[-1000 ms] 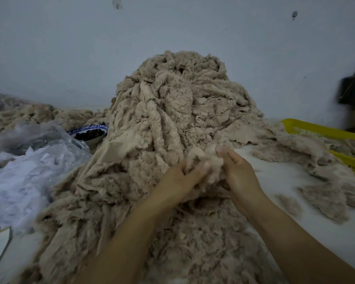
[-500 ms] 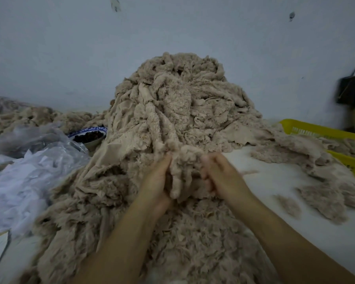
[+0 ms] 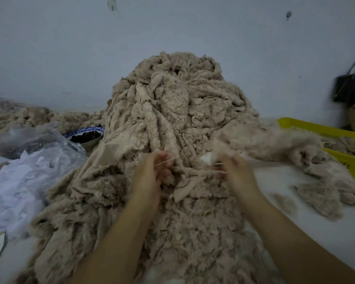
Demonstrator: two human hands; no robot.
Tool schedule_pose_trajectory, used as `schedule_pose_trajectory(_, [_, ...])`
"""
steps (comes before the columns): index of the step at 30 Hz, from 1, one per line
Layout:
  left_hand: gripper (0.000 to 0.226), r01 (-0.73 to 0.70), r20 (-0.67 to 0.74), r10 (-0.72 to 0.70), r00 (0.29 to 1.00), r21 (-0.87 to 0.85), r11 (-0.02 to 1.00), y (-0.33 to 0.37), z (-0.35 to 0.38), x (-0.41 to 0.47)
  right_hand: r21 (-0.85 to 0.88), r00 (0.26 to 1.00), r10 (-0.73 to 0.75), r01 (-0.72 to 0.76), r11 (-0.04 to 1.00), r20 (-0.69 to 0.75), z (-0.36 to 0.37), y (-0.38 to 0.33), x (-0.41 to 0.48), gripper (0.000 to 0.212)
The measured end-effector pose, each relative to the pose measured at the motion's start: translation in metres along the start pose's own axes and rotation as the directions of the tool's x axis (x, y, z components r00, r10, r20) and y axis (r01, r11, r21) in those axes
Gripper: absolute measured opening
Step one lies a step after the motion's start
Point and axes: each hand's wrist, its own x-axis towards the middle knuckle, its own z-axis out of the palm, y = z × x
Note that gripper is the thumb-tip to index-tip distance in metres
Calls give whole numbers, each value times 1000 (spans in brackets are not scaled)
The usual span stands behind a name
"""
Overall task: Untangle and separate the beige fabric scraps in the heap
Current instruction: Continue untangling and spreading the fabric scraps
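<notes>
Hands apart, the left hand (image 3: 155,171) pinches a scrap (image 3: 184,185) on the heap (image 3: 172,103); the right hand (image 3: 236,175) is blurred, hold unclear. A hard tug may topple the heap.

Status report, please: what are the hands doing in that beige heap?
Left hand grips heap fabric. Right hand and scrap beside it blurred, grip unclear. Nothing blocking; yellow basket at right.

Two hands: left hand (image 3: 152,175), right hand (image 3: 237,178). One tall heap of beige scraps (image 3: 172,124) mid-table, one lower heap (image 3: 29,117) toward the far left corner. One blue-rimmed bowl (image 3: 84,137). One plastic bag of white scraps (image 3: 19,181) at the left edge. Yellow baskets (image 3: 316,130) at the right edge, one or two, unclear. One black bag (image 3: 349,87). One small loose tuft (image 3: 285,201).
</notes>
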Motion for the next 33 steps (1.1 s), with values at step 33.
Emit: schedule_pose_trajectory(33, [29, 275, 249, -197, 948, -338, 900, -14, 7, 0, -13, 992, -50, 52, 999, 118, 23, 12, -8, 42])
